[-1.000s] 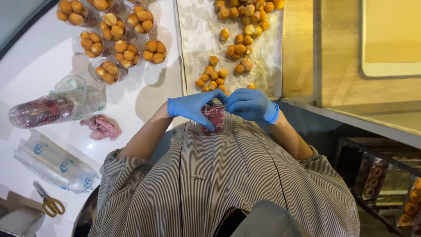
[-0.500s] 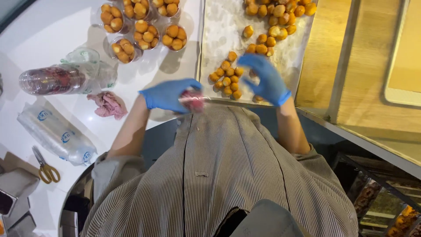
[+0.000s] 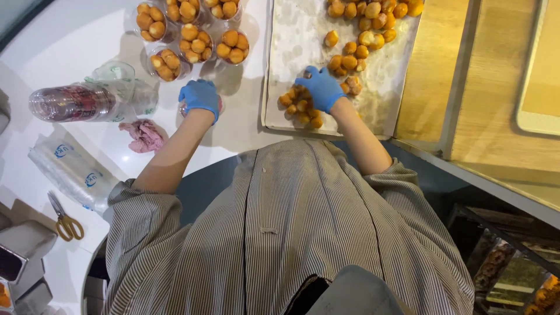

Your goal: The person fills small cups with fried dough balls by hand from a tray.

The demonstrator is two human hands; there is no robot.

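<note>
— Both gloved hands have parted since a second ago: then they met at the chest over a small cup, now the left hand (image 3: 199,98) sets that clear cup (image 3: 201,108) on the white table (image 3: 76,41), and the right hand (image 3: 321,87) has gone out to the baking tray (image 3: 291,35).

— What is each hand doing?

— The left hand's fingers are curled down over the cup, closed on it; the cup is mostly hidden beneath the glove. The right hand's fingers are bunched on a cluster of golden dough balls (image 3: 300,107) at the tray's near edge; whether one is pinched, the view does not show.

— So which step?

— It looks like filling: an empty cup held steady while balls are gathered. The next move likely calls for carrying a few balls across to that cup.

— And the other containers?

— Beyond the cup stand filled cups (image 3: 192,29), each holding several balls. A sleeve of stacked cups (image 3: 76,102) lies on its side to the left, a crumpled pink liner (image 3: 144,135) near it, scissors (image 3: 65,221) further off.
</note>
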